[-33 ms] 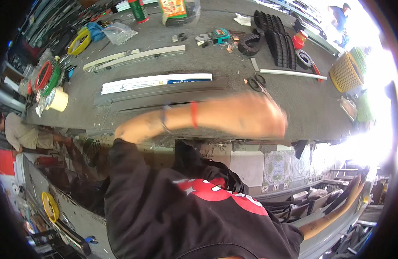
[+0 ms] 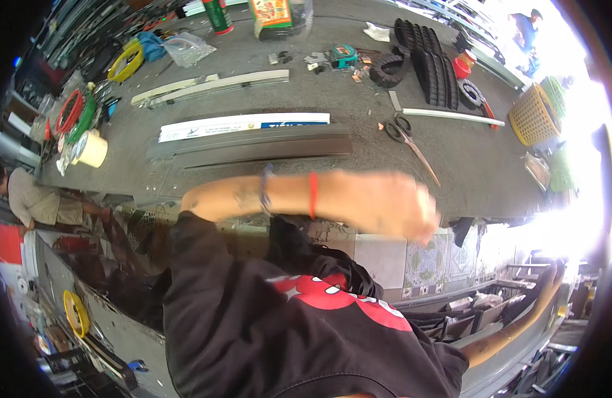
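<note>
My left hand (image 2: 385, 204), blurred by motion, reaches across my front to the right and hovers over the near edge of the workbench (image 2: 472, 186). Its fingers are smeared, and nothing can be made out in them. A red band and a dark band circle that wrist. Just beyond the hand lie scissors (image 2: 412, 149) with dark handles, blades pointing toward me. My right hand (image 2: 552, 280) is stretched far out to the right beside a metal surface, small and washed out by glare, its fingers unclear. Left of the scissors lie dark flat strips (image 2: 266, 147) and a white printed strip (image 2: 213, 129).
Farther back are a teal tape measure (image 2: 343, 56), black ribbed tracks (image 2: 433, 73) and a white rod (image 2: 452, 117). A yellow basket (image 2: 533, 114) stands at the right, a tape roll (image 2: 91, 149) at the left. One person (image 2: 37, 196) sits at the left; another (image 2: 526, 36) is far right.
My left hand has moved toward me, off the scissors and down to the bench's near edge, uncovering the blades. My right arm stays about where it was.
</note>
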`<control>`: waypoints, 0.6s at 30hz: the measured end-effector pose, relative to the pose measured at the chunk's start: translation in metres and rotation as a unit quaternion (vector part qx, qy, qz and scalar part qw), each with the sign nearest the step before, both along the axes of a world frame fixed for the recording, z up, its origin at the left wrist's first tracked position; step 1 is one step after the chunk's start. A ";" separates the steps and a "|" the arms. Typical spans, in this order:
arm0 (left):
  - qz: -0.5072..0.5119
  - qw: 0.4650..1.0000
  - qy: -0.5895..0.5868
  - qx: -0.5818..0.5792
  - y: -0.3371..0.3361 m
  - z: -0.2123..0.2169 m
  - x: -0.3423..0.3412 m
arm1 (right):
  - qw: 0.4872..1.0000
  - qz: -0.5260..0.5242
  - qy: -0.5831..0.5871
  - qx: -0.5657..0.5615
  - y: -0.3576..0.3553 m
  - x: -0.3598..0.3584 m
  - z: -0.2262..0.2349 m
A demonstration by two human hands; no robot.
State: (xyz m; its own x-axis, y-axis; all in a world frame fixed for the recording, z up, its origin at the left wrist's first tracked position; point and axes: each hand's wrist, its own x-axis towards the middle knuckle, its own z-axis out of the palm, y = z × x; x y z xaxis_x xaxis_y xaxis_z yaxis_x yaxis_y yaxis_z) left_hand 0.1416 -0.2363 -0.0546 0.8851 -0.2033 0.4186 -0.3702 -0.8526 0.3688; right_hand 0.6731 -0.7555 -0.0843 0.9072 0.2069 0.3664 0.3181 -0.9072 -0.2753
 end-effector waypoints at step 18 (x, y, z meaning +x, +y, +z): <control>0.511 0.814 0.229 0.156 0.116 -0.081 -0.223 | 0.750 0.640 -0.160 -0.056 0.577 -0.341 0.143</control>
State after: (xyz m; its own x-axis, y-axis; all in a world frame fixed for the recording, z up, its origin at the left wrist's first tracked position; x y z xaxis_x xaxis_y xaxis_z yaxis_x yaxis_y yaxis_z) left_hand -0.0813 -0.1204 -0.1352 0.7078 0.7034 0.0655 0.7059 -0.7079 -0.0250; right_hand 0.3320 -0.1785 0.0586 -0.1912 0.8782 0.4384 0.9811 0.1852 0.0569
